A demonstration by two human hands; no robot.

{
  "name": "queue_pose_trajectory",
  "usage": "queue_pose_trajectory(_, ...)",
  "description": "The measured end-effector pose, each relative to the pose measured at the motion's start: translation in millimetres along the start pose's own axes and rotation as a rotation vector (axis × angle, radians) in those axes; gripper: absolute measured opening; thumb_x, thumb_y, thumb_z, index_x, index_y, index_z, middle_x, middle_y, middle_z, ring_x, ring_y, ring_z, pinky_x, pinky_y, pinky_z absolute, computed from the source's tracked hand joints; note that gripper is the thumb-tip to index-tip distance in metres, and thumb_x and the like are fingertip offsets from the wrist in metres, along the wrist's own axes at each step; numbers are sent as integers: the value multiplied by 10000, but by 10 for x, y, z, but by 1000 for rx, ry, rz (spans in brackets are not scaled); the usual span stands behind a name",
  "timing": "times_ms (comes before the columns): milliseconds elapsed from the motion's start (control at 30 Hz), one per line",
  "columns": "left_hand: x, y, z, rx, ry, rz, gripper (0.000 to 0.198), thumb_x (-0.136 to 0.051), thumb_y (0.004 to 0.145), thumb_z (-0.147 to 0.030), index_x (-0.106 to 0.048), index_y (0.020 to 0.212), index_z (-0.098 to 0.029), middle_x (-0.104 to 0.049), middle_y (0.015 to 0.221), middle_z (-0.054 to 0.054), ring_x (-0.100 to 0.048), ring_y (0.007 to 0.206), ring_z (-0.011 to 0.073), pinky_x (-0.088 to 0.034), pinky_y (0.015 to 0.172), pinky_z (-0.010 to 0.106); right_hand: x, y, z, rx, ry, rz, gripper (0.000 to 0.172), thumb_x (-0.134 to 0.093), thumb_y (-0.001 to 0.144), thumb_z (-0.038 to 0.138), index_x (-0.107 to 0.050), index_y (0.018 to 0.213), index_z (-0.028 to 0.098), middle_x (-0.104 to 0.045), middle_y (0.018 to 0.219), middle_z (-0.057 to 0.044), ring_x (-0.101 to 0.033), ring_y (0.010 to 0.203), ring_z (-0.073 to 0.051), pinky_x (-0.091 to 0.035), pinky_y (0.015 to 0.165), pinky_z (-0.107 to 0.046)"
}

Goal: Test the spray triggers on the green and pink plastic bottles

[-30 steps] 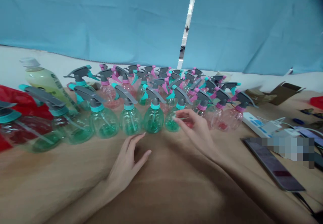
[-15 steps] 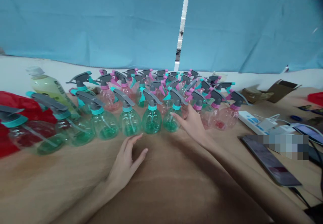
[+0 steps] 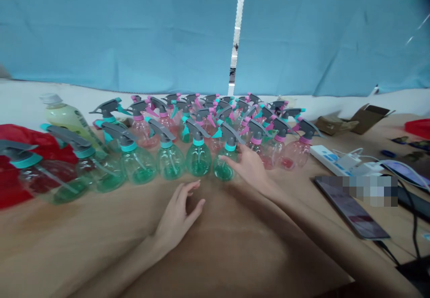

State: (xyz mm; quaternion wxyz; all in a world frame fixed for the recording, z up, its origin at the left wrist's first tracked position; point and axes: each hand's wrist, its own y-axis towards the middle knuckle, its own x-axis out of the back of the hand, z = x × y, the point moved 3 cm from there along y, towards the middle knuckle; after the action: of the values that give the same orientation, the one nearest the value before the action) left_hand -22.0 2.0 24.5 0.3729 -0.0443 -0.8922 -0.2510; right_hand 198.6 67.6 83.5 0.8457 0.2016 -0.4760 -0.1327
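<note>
A green spray bottle point(image 3: 222, 169) with a grey head and turquoise collar stands upright at the front of the group. My right hand point(image 3: 249, 166) is closed around its right side, thumb at the front; the other fingers are partly hidden behind it. Lower and to the left, my left hand point(image 3: 178, 215) hovers over the table with curled fingers and thumb apart, holding nothing. Closest to it are another green spray bottle point(image 3: 198, 161) and the one beside it point(image 3: 170, 163). Pink spray bottles point(image 3: 295, 154) stand right of my right hand.
Several more spray bottles crowd behind the front row. At left are a red bag point(image 3: 15, 186) and a large bottle of yellowish liquid point(image 3: 69, 118). To the right lie a white power strip point(image 3: 327, 158), a phone point(image 3: 351, 208), cables and an open cardboard box point(image 3: 367, 118).
The green spray bottle in my right hand has come slightly nearer, out of the row. My left hand has shifted a little to the right. The view has moved slightly.
</note>
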Motion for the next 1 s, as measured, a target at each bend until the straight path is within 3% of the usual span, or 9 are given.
queue_pose_trajectory(167, -239, 48, -159, -9, -38, -8, 500, -565, 876, -326, -353, 1326, -278, -486, 1293, 83, -499, 1208, 276, -409, 997, 481, 157, -246, 32, -5, 8, 77, 586, -558, 794, 637, -587, 1077, 125, -692, 909, -140, -664, 821, -324, -488, 651, -398)
queue_pose_trajectory(300, -402, 71, -327, -8, -56, -26, 714, -645, 812, -367, -255, 1401, -257, -406, 1380, 122, -400, 1297, 310, -336, 1050, 522, 305, -472, 38, 51, 70, 119, 531, -562, 798, 629, -599, 1038, 157, -693, 1010, -141, -660, 942, -323, -504, 757, -424)
queue_pose_trajectory(400, -490, 78, -456, -14, -100, -16, 814, -693, 758, -397, -239, 1413, -230, -387, 1408, 147, -383, 1307, 332, -324, 1051, 541, 424, -630, 34, 84, 96, 134, 515, -571, 800, 611, -597, 1061, 168, -696, 1033, -130, -654, 979, -319, -500, 798, -442)
queue_pose_trajectory(567, -616, 98, -665, -59, -166, 57, 799, -732, 707, -401, -328, 1365, -194, -487, 1319, 158, -461, 1237, 350, -357, 1010, 566, 647, -823, 32, 105, 56, 177, 565, -611, 773, 595, -589, 1116, 147, -702, 966, -129, -669, 899, -313, -516, 698, -407)
queue_pose_trajectory(800, -824, 169, -896, -150, -240, 117, 749, -754, 681, -377, -390, 1319, -234, -490, 1357, 135, -442, 1272, 353, -339, 1036, 576, 996, -766, -50, 189, 214, 165, 435, -646, 771, 561, -618, 1026, 210, -680, 938, -55, -622, 908, -238, -490, 789, -377)
queue_pose_trajectory(1000, -954, 260, -1039, -196, -342, 258, 746, -749, 687, -392, -390, 1310, -195, -540, 1283, 148, -510, 1206, 353, -406, 994, 555, 888, -594, -191, 126, 651, 237, 441, -668, 756, 510, -588, 1100, 246, -692, 948, -35, -655, 875, -225, -537, 763, -375)
